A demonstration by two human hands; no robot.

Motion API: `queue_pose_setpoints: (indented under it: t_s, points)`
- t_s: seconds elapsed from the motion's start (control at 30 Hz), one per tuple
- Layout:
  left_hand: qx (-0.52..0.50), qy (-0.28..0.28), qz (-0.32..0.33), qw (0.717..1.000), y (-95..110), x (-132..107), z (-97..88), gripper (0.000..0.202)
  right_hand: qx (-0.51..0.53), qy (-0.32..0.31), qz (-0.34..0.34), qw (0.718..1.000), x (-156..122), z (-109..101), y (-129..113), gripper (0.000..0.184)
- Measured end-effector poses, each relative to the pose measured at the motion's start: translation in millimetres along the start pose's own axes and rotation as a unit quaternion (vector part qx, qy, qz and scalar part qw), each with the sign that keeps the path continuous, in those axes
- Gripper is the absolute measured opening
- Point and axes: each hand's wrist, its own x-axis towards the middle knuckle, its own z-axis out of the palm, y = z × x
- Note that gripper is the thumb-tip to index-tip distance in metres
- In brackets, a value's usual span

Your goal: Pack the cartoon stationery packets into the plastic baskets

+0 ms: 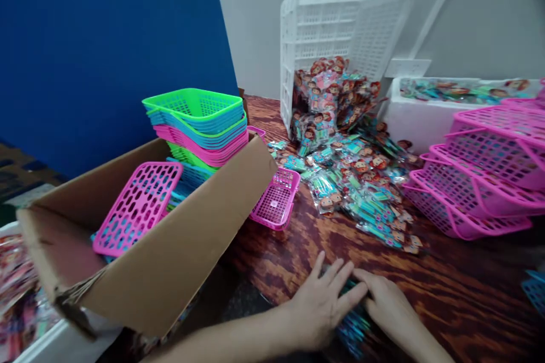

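Note:
Both my hands rest low on the dark wooden table (447, 283), close together. My left hand (321, 306) lies with fingers stretched flat over a small bunch of teal packets (355, 326). My right hand (389, 306) presses against the same bunch from the right, fingers together along it. A big heap of cartoon-printed packets (361, 181) spreads across the table just beyond my hands.
A cardboard box (170, 261) at the left holds stacked green, blue and pink baskets (200, 125). A small pink basket (276, 198) sits beside it. A tipped white crate (340, 28) spills packets at the back. Pink baskets (481, 181) stack at right, before a white foam box (409, 113).

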Motion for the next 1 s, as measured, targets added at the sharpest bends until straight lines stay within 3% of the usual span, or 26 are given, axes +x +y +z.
queue_pose_setpoints:
  t_s: [0.17,0.27,0.33,0.5,0.7,0.87,1.0]
  points:
    - [-0.014,-0.029,-0.001,0.999,-2.3,6.9,-3.0,0.095,0.186,-0.027,0.013,0.982,-3.9,-10.5,4.2,0.026]
    - [0.012,-0.037,0.008,0.999,-1.6,11.9,-3.8,0.073,0.329,-0.029,0.029,0.943,-12.9,-16.3,11.4,0.039]
    - [0.029,-0.049,0.017,0.998,-1.0,15.1,-4.3,0.057,0.37,-0.018,0.048,0.928,-21.8,-17.5,19.4,0.041]
    - [0.022,-0.062,0.022,0.998,-1.7,19.0,-6.4,0.06,0.354,0.034,0.081,0.931,-40.8,-7.6,36.6,0.042]
    - [0.011,-0.087,0.012,0.996,-3.8,24.4,-2.2,0.09,0.353,0.083,0.079,0.929,-39.1,4.7,39.5,0.045]
    - [0.001,-0.082,-0.004,0.997,-4.0,28.6,5.4,0.092,0.257,0.132,0.046,0.956,-23.3,-30.7,15.8,0.039]
    - [-0.056,-0.062,-0.067,0.994,-2.6,18.3,2.2,0.079,0.154,0.128,-0.046,0.979,8.4,-73.7,-36.4,0.029]
